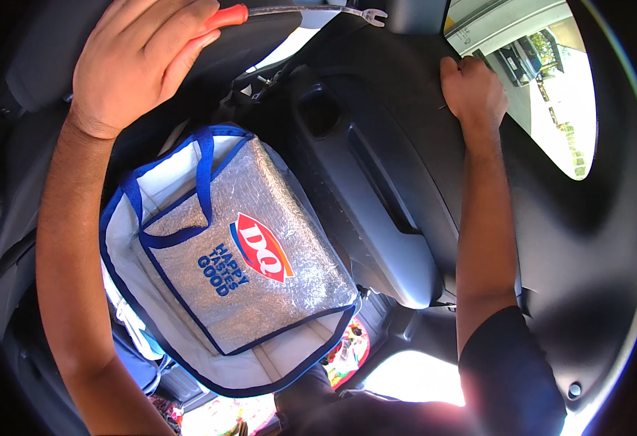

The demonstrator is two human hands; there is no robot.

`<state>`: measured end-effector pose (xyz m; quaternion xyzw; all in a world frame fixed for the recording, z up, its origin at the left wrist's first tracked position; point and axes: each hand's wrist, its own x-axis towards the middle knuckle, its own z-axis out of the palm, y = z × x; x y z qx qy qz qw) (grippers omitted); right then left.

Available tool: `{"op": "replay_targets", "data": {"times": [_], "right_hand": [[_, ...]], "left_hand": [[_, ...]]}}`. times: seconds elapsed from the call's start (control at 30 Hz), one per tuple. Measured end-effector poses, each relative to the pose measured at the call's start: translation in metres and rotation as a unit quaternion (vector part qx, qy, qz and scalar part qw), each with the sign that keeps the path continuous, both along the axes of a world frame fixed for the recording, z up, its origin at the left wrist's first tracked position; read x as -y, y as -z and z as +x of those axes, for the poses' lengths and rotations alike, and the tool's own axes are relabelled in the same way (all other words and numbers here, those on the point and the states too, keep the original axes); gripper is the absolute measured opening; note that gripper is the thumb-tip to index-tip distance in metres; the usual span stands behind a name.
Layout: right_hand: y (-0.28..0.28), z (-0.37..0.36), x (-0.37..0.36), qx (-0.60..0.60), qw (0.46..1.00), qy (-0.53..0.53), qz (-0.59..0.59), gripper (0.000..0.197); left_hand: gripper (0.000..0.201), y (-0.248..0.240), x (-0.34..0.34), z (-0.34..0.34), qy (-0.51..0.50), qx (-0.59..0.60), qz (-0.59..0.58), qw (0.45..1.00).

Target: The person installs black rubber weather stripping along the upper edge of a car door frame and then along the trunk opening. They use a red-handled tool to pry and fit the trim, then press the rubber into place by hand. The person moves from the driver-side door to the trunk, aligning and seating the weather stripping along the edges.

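My left hand [137, 65] is raised at the upper left, closed round the orange-red handle of a trim clip remover [300, 9]. Its thin metal shaft points right and ends in a small forked tip, level with the top of the door. At the upper right, my right hand [476, 93] is curled over the edge of the black trim panel [416, 91], beside the window opening. Its fingertips are partly hidden. Below and between my arms rests a silver insulated bag [188, 291] with blue edging and blue handles, touched by neither hand.
A dark armrest with a pull recess [376, 182] juts from the door panel right of the bag. Grey seats [21, 182] stand at the left. Through the side window [573, 109] a parked vehicle shows. Colourful printed fabric [351, 352] lies below the bag.
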<state>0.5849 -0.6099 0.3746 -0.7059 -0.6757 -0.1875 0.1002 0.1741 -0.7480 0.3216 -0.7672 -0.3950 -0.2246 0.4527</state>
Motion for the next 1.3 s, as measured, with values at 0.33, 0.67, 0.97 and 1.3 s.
{"op": "replay_targets", "data": {"times": [0.33, 0.67, 0.97, 1.3], "right_hand": [[0.005, 0.03, 0.057, -0.072, 0.976, -0.176, 0.107, 0.036], [0.026, 0.118, 0.124, -0.359, 0.815, -0.445, -0.095, 0.027], [0.018, 0.117, 0.131, -0.486, 0.774, -0.372, -0.161, 0.025], [0.019, 0.113, 0.129, -0.539, 0.748, -0.37, -0.118, 0.025]], "left_hand": [[0.032, -0.004, 0.005, 0.007, 0.006, 0.043, -0.021, 0.999], [0.028, 0.04, 0.049, 0.278, 0.226, 0.568, -0.321, 0.723], [0.017, 0.029, -0.001, 0.304, 0.334, 0.41, -0.351, 0.772], [0.058, -0.071, -0.092, 0.303, 0.1, 0.112, -0.43, 0.89]]}}
